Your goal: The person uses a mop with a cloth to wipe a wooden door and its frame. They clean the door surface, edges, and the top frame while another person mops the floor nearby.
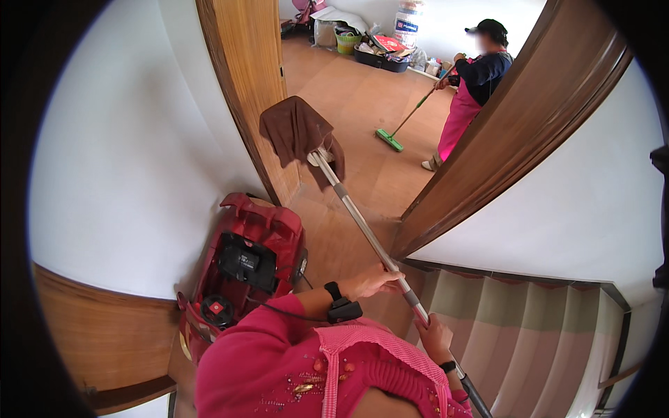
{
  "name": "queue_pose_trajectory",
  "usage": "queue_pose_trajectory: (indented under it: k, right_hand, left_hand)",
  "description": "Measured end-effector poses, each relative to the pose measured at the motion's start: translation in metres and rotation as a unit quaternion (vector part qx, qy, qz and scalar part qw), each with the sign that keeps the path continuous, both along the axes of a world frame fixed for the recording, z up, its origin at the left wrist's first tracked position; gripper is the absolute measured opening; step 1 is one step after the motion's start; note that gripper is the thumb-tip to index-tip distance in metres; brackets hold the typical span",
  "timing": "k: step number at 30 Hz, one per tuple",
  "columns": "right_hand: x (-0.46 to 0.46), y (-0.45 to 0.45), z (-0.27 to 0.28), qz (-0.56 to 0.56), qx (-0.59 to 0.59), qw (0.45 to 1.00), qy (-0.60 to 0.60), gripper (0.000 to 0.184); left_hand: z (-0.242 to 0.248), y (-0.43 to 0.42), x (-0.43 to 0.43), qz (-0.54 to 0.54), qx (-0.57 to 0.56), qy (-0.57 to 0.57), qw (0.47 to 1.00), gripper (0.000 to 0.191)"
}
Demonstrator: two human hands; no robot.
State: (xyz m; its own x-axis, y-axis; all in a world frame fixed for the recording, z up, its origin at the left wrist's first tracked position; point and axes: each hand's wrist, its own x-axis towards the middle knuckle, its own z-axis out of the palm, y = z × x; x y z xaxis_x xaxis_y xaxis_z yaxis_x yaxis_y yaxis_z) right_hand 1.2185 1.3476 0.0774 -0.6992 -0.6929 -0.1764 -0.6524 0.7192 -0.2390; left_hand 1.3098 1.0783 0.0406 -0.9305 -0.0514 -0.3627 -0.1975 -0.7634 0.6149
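Observation:
My left hand point(377, 280) is closed around the middle of a metal telescopic pole point(366, 230). Lower down the same pole, my right hand point(436, 334) grips it near a pinkish section. A brown cloth point(295, 128) is draped over the head at the pole's far end, raised in front of the wooden door frame. Part of a pale, textured mop pad point(325, 153) shows under the cloth; the rest of the head is hidden.
A red toy ride-on car point(256, 251) stands by the left wall. Carpeted stairs point(512, 334) lie at the right. Beyond the doorway, a person point(483, 68) in a pink apron holds a green push broom point(389, 140); a black bin point(381, 61) and a green basket point(347, 43) line the wall.

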Motion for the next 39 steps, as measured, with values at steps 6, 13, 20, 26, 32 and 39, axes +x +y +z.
queue_pose_trajectory:
  k: [6, 13, 20, 26, 32, 39]
  right_hand:
    - [-0.008, 0.033, -0.005, -0.04, -0.016, 0.998, 0.043, 0.033]
    - [0.007, 0.063, -0.001, -0.059, -0.042, 0.996, 0.06, 0.029]
    - [0.01, 0.075, -0.002, -0.065, -0.034, 0.996, 0.044, 0.029]
    - [0.011, 0.073, -0.01, -0.071, -0.048, 0.996, 0.004, 0.029]
    - [-0.015, 0.059, -0.042, -0.055, -0.013, 0.997, -0.048, 0.035]
    - [-0.044, 0.035, -0.115, -0.022, -0.022, 0.995, -0.09, 0.041]
  left_hand:
    - [0.06, -0.109, 0.025, 0.187, -0.686, 0.003, 0.703, 0.031]
    - [0.186, -0.311, 0.084, 0.436, -0.717, -0.116, 0.531, 0.102]
    - [0.144, -0.341, 0.043, 0.321, -0.651, -0.122, 0.677, 0.074]
    - [0.145, -0.356, 0.046, 0.279, -0.553, -0.143, 0.772, 0.039]
    - [0.142, -0.369, 0.035, 0.178, -0.748, -0.24, 0.593, 0.048]
    - [0.117, -0.377, 0.041, 0.179, -0.775, -0.234, 0.559, 0.06]
